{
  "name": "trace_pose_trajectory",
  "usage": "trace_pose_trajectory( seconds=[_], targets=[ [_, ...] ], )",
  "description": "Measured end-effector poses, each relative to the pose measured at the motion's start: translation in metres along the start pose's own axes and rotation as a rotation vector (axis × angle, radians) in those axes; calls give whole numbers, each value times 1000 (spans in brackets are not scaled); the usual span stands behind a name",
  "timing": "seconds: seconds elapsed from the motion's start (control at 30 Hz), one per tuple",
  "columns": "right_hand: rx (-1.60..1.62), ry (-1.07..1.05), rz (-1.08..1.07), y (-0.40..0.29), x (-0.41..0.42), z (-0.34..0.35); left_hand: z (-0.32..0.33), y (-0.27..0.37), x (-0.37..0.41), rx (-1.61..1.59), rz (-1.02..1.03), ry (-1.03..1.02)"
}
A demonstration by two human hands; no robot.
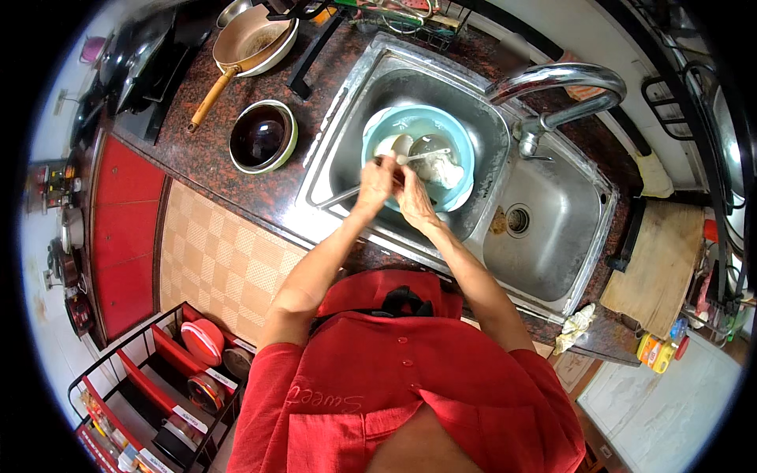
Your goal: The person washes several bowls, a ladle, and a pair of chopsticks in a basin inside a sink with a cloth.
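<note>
A light blue plastic basin [463,127] with water stands in the larger bowl of a steel double sink [366,88]. In it lie a small white bowl [387,143], a dark round dish and a crumpled white cloth [447,171]. My left hand [377,182] and my right hand [412,192] meet over the basin's near edge. Their fingers close around a small thing I cannot make out. A white spoon [432,155] reaches from my fingertips across the basin; which hand has it is unclear. A metal rod or handle [338,197] runs left from beside my left hand.
A chrome faucet [568,112] arches over the sink's right side. On the stone counter at left stand a dark bowl in a pale green one [263,137] and a frying pan with a wooden handle [214,97]. A wooden cutting board [656,266] lies at right, near a crumpled cloth [575,328].
</note>
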State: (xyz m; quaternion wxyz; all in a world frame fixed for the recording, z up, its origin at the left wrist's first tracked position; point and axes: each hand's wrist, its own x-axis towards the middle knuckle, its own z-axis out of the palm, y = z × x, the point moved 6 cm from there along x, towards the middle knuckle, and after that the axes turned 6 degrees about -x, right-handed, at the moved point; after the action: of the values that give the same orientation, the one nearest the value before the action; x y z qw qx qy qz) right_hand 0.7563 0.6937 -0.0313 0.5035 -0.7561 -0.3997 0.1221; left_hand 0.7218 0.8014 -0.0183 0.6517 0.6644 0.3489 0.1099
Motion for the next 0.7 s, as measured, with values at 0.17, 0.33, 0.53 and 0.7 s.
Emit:
trace_pose_trajectory(
  seconds=[0.17,0.33,0.53,0.7],
  targets=[
    [-418,-180,95,-14,-1,-11,-57,39,31,-312,-273,38],
    [-454,-212,224,-53,23,-22,-76,57,43,-381,-235,197],
    [-360,-248,313,-64,50,28,-46,4,30,-413,-157,120],
    [-198,-198,71,-60,63,51,-66,4,39,-401,-254,227]
  ],
)
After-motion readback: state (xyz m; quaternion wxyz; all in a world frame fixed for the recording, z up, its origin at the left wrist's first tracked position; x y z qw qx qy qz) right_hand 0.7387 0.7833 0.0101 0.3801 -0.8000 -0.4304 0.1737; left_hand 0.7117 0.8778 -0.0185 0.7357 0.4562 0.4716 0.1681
